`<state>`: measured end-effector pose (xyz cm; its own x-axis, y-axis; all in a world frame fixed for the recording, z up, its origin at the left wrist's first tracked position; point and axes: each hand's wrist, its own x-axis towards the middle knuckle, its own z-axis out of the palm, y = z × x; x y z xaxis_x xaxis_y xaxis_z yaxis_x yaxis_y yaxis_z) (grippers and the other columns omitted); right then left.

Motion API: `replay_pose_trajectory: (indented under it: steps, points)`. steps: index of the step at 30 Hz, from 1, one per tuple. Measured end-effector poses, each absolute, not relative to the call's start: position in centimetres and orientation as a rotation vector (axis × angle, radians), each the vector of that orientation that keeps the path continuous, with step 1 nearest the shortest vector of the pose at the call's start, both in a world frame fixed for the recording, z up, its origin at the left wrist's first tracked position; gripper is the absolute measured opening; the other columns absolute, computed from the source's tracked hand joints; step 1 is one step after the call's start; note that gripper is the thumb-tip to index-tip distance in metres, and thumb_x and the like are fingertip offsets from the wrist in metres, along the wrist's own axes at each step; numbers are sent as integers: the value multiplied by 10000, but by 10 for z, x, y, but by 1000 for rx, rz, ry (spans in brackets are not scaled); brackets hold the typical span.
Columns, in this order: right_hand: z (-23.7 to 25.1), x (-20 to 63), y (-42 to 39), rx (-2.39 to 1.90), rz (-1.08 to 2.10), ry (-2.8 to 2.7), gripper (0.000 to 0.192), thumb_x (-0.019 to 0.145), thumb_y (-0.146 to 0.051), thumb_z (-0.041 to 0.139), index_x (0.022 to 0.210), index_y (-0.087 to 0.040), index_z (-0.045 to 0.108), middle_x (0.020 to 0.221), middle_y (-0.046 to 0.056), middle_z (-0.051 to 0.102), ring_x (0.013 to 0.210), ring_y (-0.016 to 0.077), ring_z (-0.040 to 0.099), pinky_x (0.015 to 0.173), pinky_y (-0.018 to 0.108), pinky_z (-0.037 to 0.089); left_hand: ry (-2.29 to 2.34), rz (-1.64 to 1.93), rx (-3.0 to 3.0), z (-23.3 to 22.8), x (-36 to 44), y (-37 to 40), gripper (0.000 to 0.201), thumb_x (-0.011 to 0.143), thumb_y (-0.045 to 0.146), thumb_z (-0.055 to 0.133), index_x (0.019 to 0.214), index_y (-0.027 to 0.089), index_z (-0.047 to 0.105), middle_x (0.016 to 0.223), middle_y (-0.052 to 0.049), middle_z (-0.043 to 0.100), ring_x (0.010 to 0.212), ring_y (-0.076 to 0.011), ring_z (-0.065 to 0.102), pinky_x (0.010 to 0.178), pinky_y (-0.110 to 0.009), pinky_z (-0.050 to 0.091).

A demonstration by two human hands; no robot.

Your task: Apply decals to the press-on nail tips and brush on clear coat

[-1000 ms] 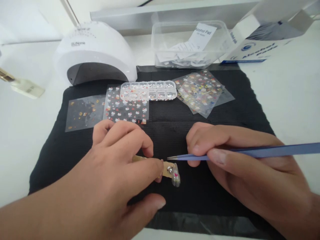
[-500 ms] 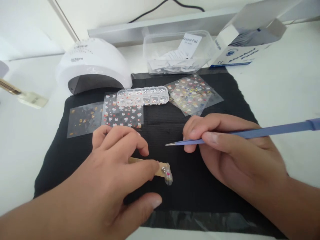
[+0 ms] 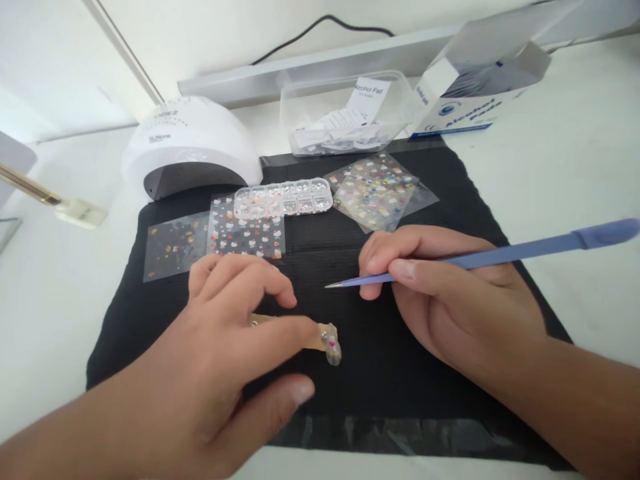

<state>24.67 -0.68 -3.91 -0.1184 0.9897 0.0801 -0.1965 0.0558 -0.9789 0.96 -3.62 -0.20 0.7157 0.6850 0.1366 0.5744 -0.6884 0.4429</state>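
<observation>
My right hand [image 3: 450, 287] is closed around blue tweezers [image 3: 520, 252], gripped between thumb and fingers. Their bare metal tip points left over the black mat, above and apart from the nail piece. With thumb and fingers spread, my left hand [image 3: 250, 340] reaches in from the left. Its index finger lies over a tan strip [image 3: 316, 340], seemingly resting on it and hiding its middle. At the strip's right end sits a clear false nail [image 3: 333, 347] with a small pink mark, and silvery bits show beside it.
On the black mat [image 3: 400, 393] lie a clear compartment case [image 3: 320, 195] of small decorations and several sticker sheets [image 3: 260, 230]. Behind stand a white nail lamp [image 3: 193, 137], a clear plastic tub [image 3: 295, 117] of packets and an alcohol pad box [image 3: 465, 115]. A brush [image 3: 80, 212] is at left.
The whole view has shifted and tilted slightly, showing more of the tweezers' handle end. Both hands keep nearly the same pose, and the nail piece stays under the left index finger.
</observation>
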Motion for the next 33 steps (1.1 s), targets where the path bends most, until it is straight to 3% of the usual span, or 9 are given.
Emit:
replay_pose_trajectory:
  steps: [4, 11, 16, 20, 25, 33]
  points:
    - [-38, 246, -6, -959, 1343, -1149, 176, 765, -111, 666, 679, -230, 762, 595, -1, 686, 591, 150, 622, 638, 313, 466, 1020, 415, 2549, -1, 9, -33, 232, 927, 144, 522, 1119, 254, 593, 1104, -66, 521, 1040, -274, 486, 863, -503, 325]
    - [-39, 247, -6, -974, 1337, -1155, 146, 760, -133, 679, 673, -220, 759, 594, -1, 690, 582, 146, 629, 634, 304, 459, 954, 271, 2535, -3, 11, -31, 533, 789, 92, 542, 1294, 262, 570, 1258, -97, 535, 1192, -340, 466, 956, -568, 329]
    - [-38, 246, -5, -971, 1332, -1160, 135, 763, -150, 696, 673, -228, 759, 593, 1, 688, 586, 153, 618, 630, 312, 457, 956, 256, 2549, -4, 12, -27, 428, 807, 102, 555, 1183, 290, 635, 1220, -69, 570, 1168, -323, 491, 953, -555, 308]
    - [-38, 246, -5, -983, 1330, -1154, 149, 747, -140, 679, 656, -231, 756, 584, 0, 686, 590, 160, 616, 634, 319, 458, 956, 324, 2566, -4, 12, -28, 363, 835, 132, 580, 1178, 243, 616, 1192, -78, 591, 1150, -303, 501, 969, -535, 297]
    - [-37, 246, -6, -985, 1344, -1148, 157, 743, -128, 662, 659, -223, 753, 588, -8, 688, 592, 146, 620, 639, 305, 449, 1027, 480, 2554, -5, 18, -36, 105, 939, 214, 583, 1019, 226, 650, 1085, -46, 637, 1120, -265, 535, 965, -491, 301]
    - [-38, 244, -5, -1026, 1326, -1200, 104, 778, -224, 709, 676, -222, 728, 578, -5, 670, 608, 168, 616, 654, 330, 441, 1229, 620, 2611, -12, 31, -42, 184, 987, 199, 574, 857, 237, 699, 989, -27, 698, 1084, -255, 581, 948, -499, 307]
